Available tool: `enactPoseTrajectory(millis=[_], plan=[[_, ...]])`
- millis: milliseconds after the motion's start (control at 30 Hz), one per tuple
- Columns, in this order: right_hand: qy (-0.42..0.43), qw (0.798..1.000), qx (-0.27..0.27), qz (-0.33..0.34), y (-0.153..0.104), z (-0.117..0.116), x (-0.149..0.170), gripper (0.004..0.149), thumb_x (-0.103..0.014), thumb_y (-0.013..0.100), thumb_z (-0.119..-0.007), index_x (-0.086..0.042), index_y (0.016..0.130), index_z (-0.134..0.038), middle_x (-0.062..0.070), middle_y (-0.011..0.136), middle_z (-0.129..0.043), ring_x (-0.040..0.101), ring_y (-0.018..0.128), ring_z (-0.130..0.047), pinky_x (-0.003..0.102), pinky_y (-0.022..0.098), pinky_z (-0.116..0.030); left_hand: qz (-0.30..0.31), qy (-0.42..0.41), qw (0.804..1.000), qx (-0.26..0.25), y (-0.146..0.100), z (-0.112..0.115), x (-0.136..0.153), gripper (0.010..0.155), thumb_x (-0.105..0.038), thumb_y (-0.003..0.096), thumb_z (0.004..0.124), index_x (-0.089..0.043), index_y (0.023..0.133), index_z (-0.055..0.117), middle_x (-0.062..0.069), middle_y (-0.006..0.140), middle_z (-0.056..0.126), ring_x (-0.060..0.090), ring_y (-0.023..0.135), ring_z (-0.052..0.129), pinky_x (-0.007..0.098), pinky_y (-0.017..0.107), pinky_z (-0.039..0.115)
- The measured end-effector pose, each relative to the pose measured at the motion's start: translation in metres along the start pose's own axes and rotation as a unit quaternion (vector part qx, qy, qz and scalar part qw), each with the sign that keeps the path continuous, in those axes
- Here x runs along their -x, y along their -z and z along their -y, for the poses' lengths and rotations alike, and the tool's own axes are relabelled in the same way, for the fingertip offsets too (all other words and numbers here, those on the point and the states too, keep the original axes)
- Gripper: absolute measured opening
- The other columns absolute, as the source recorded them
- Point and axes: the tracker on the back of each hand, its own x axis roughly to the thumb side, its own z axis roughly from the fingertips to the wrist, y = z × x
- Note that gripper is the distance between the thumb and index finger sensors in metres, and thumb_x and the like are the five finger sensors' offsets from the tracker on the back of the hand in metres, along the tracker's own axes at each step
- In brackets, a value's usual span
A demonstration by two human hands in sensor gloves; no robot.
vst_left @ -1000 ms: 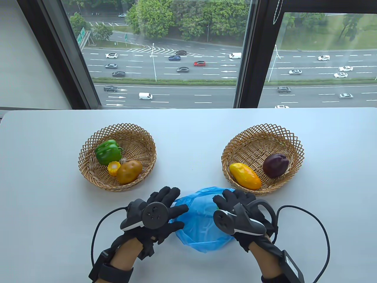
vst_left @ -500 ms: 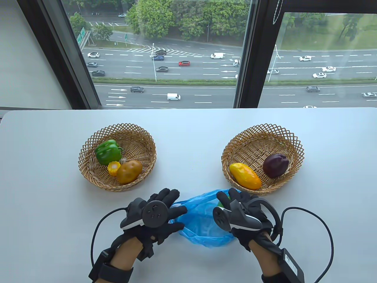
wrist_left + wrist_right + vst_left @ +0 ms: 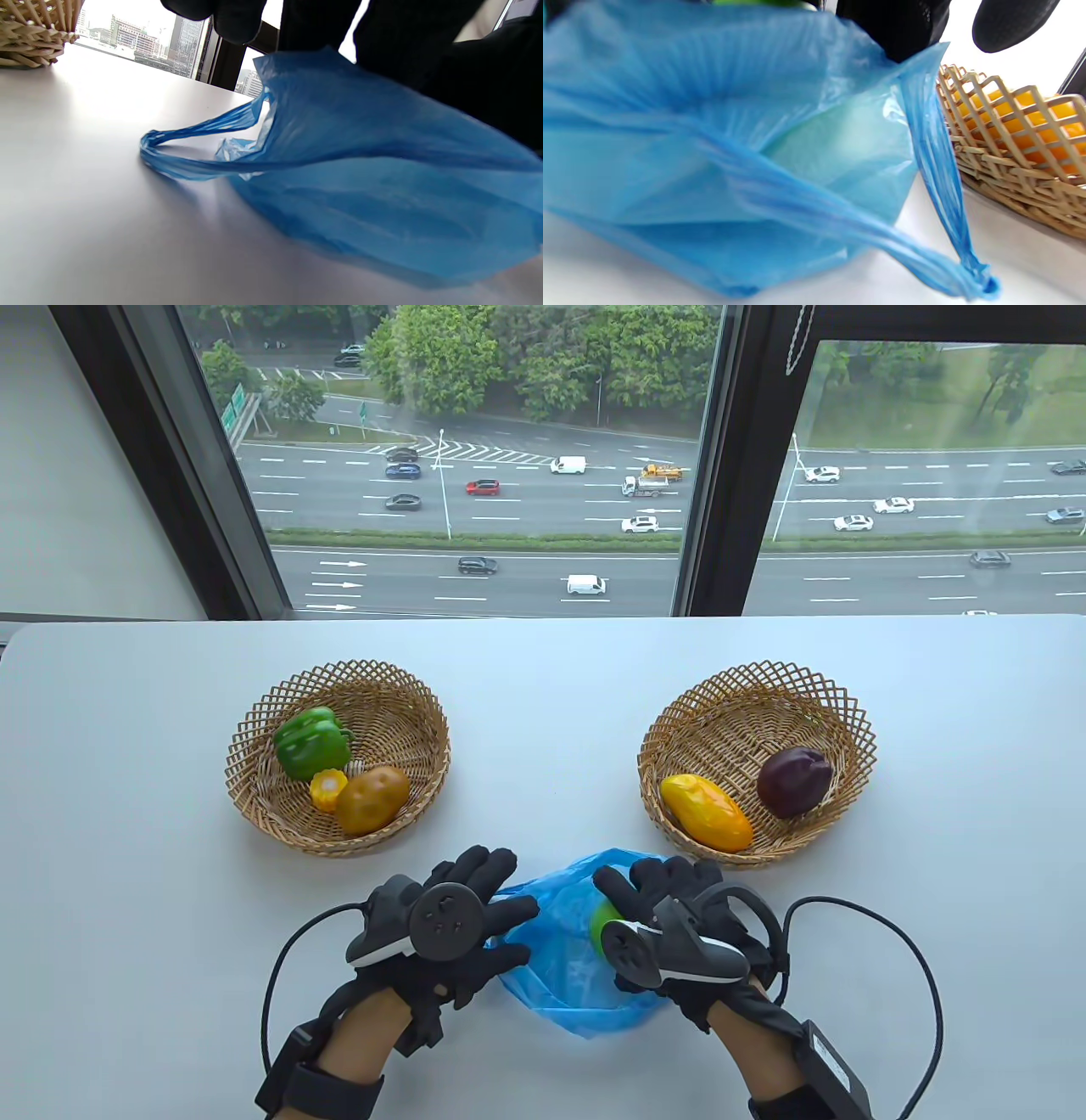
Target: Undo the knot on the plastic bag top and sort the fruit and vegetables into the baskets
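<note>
A blue plastic bag (image 3: 568, 984) lies open at the table's front, between my hands. My left hand (image 3: 513, 933) holds the bag's left edge, and in the left wrist view that edge (image 3: 305, 63) rises to the fingers. My right hand (image 3: 624, 899) is in the bag's mouth, curled round a green fruit (image 3: 603, 920) that is mostly hidden. Green shows at the top of the right wrist view (image 3: 755, 2). One untied bag handle (image 3: 191, 131) trails on the table, and another handle (image 3: 941, 169) hangs beside the right basket.
The left wicker basket (image 3: 254, 712) holds a green pepper (image 3: 312, 742), a corn piece (image 3: 327, 789) and a potato (image 3: 372, 799). The right basket (image 3: 848, 704) holds a mango (image 3: 704, 812) and a dark purple fruit (image 3: 793, 780). Glove cables loop beside both wrists.
My right hand moved left into the bag and closed round the green fruit, which now shows. The bag shifted and puffed up a little. The left hand stayed put.
</note>
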Motion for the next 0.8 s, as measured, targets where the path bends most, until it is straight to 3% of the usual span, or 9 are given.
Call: enactPoseTrajectory(millis=[100,233,333,567,700,800], plan=[[-0.020,0.999,-0.030,0.005,0.002,-0.006,-0.003,0.111,-0.068,0.037,-0.093,-0.020,0.121,-0.039,0.020,0.119,-0.051,0.053,0.098,-0.063,0.080,0.064,-0.056,-0.001,0.000,1.000,0.002,0.000,0.000,0.000,0.062,-0.055,0.0459,0.080,-0.028,0.102,0.080,0.012,0.123,0.045,0.046,0.109,0.036,0.066,0.073,0.038],[-0.031,0.999,-0.008,0.011,0.005,-0.007,-0.008,0.111,-0.064,0.036,-0.095,-0.018,0.120,-0.039,0.015,0.117,-0.058,0.052,0.098,-0.065,0.080,0.064,-0.056,-0.001,0.001,1.000,0.004,0.000,0.000,0.000,0.063,-0.055,0.0458,0.080,-0.028,0.103,0.079,0.012,0.123,0.045,0.046,0.109,0.036,0.065,0.073,0.038],[-0.055,0.998,0.022,0.022,0.002,-0.003,-0.012,0.109,-0.067,0.036,-0.094,-0.019,0.119,-0.043,0.014,0.115,-0.062,0.049,0.097,-0.069,0.079,0.064,-0.058,-0.003,0.003,1.000,0.001,-0.001,-0.001,0.000,0.063,-0.054,0.0458,0.080,-0.027,0.103,0.080,0.013,0.123,0.044,0.046,0.109,0.036,0.066,0.073,0.038],[0.016,0.992,0.121,0.020,-0.012,0.017,-0.008,0.108,-0.071,0.037,-0.090,-0.015,0.119,-0.046,0.017,0.112,-0.066,0.048,0.094,-0.072,0.077,0.063,-0.060,-0.013,0.005,1.000,-0.021,-0.005,-0.009,0.005,0.061,-0.054,0.0460,0.079,-0.025,0.100,0.083,0.012,0.123,0.045,0.046,0.109,0.036,0.066,0.073,0.038],[0.052,0.981,0.186,0.012,-0.022,0.028,0.002,0.107,-0.071,0.038,-0.089,-0.015,0.118,-0.047,0.019,0.110,-0.067,0.048,0.092,-0.074,0.077,0.062,-0.061,0.003,-0.024,0.998,-0.062,-0.008,-0.014,0.007,0.073,-0.055,0.0457,0.079,-0.035,0.112,0.058,0.012,0.124,0.040,0.045,0.109,0.036,0.066,0.073,0.038],[0.074,0.969,0.235,-0.003,-0.030,0.035,0.013,0.105,-0.070,0.039,-0.089,-0.016,0.119,-0.046,0.021,0.110,-0.066,0.048,0.091,-0.075,0.076,0.062,-0.062,0.004,-0.027,0.996,-0.088,-0.011,-0.019,0.009,0.077,-0.056,0.0459,0.078,-0.036,0.114,0.049,0.012,0.124,0.038,0.045,0.109,0.035,0.066,0.074,0.038]])
